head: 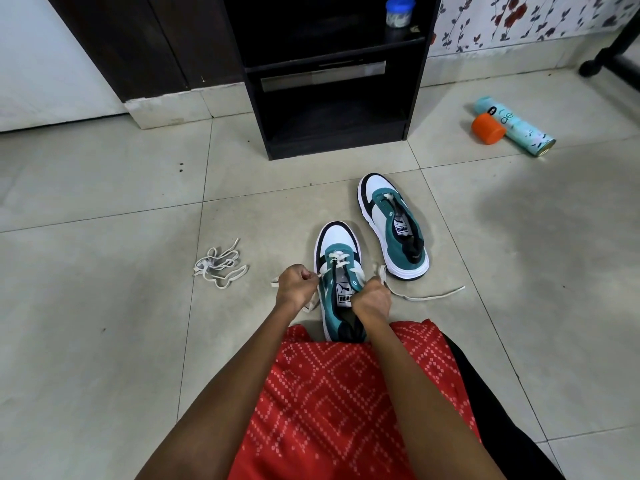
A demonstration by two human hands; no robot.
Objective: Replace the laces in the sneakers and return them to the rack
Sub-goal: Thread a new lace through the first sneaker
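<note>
Two teal, white and black sneakers stand on the tiled floor, toes pointing away from me. The near sneaker (337, 251) has a white lace (427, 296) crossed through its front eyelets. My left hand (296, 285) pinches one lace end at the shoe's left side. My right hand (372, 299) grips the other end at the right side; its loose tail trails off to the right. The far sneaker (393, 223) has no lace in its eyelets. A second white lace (220, 266) lies bunched on the floor to the left.
The dark shoe rack (332, 109) stands straight ahead with open shelves and a blue-lidded jar (400, 12) on one. A teal spray can (516, 128) and an orange cap (488, 129) lie at the right. My red patterned garment (332, 403) covers my lap.
</note>
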